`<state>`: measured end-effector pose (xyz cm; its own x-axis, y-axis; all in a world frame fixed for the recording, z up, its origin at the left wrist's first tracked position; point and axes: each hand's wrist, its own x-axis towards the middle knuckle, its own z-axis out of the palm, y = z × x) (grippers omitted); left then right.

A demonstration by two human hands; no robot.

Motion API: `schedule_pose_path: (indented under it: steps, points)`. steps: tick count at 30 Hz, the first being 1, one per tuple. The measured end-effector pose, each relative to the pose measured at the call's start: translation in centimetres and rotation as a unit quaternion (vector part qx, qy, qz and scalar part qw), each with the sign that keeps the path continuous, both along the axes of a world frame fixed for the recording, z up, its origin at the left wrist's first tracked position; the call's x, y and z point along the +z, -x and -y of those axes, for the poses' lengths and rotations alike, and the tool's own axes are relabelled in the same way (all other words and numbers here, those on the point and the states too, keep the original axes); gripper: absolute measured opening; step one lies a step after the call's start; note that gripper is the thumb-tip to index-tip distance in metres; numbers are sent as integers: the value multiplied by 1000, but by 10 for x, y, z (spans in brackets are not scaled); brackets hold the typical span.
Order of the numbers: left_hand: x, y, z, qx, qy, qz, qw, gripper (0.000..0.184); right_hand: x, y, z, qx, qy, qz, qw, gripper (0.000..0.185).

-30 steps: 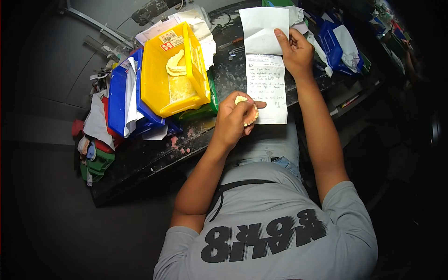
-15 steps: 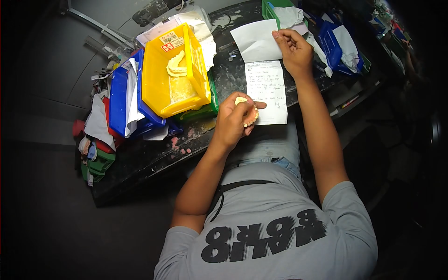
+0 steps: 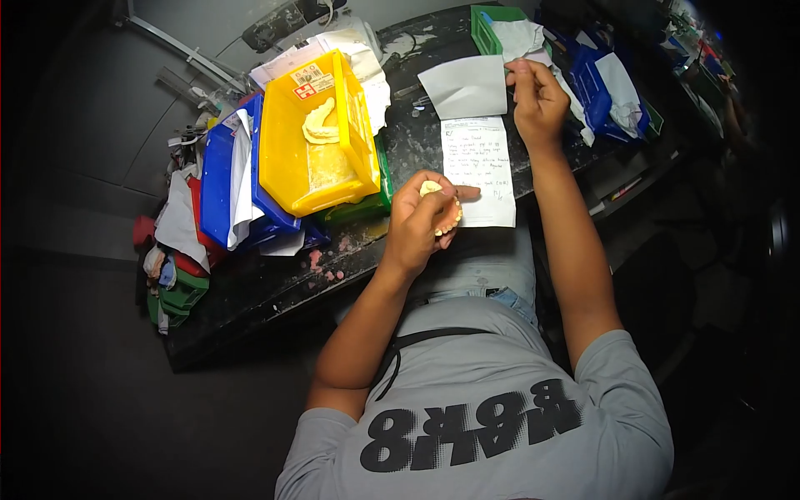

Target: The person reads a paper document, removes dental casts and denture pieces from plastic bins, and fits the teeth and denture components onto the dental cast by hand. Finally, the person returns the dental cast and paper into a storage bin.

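Note:
My left hand (image 3: 421,218) is closed around a dental model (image 3: 448,215) with a pink base and pale teeth, its index finger stretched over the paper. Beneath that finger lies a handwritten sheet (image 3: 475,158), whose creased upper flap (image 3: 463,87) is white and blank. At the flap's upper right edge, my right hand (image 3: 537,98) has its thumb and index fingertip close together; whether they grip the edge is unclear. A yellow bin (image 3: 279,154) on the left holds a pale, curved cast (image 3: 318,123) and a yellowish block (image 3: 331,167).
Blue bins (image 3: 218,179) with papers stand left of the yellow bin, and a green bin (image 3: 385,179) is beneath it. Farther right are another green bin (image 3: 482,35) and a blue bin (image 3: 590,96) with papers. The dark bench (image 3: 283,287) has pink and white residue.
The paper's upper flap has come down toward the bench, and my right hand has shifted slightly right and down. My left hand still holds the dental model.

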<state>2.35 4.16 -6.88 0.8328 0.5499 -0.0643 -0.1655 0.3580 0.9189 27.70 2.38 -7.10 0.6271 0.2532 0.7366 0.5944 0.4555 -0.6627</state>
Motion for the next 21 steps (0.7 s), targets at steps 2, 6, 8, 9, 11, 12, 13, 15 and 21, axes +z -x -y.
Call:
schedule_pose_path:
  steps: [2, 6, 8, 9, 11, 12, 13, 15, 21]
  points:
    - [1, 2, 2, -13, -17, 62, 998, 20, 4, 0, 5, -13, -40, -11, 999, 29]
    - [-2, 3, -1, -27, -38, 118, 992, 37, 2, -8, 8, -15, -78, -37, 996, 28]
    - [-7, 2, -1, -20, -3, 146, 989, 41, 3, -7, 10, -43, -78, -42, 995, 27]
    - [-6, 2, -1, -20, -1, 147, 989, 41, 4, -6, 10, -43, -80, -31, 995, 19]
    - [-2, 3, 0, -13, -28, 100, 995, 48, 4, -2, 11, -41, -88, -33, 995, 15]
    - [0, 4, 0, -13, -26, 102, 994, 48, 9, 3, 13, -39, -99, -36, 994, 11]
    - [1, 4, 0, -6, -36, 90, 995, 50, 17, 12, 21, -24, -91, -44, 995, 6]
    - [-1, 4, -1, 6, -42, 86, 995, 52, 30, 42, 41, 43, -51, -68, 996, 7]
    - [6, 5, -3, -9, 5, 58, 998, 46, 35, 114, 80, 204, 188, -123, 953, 15]
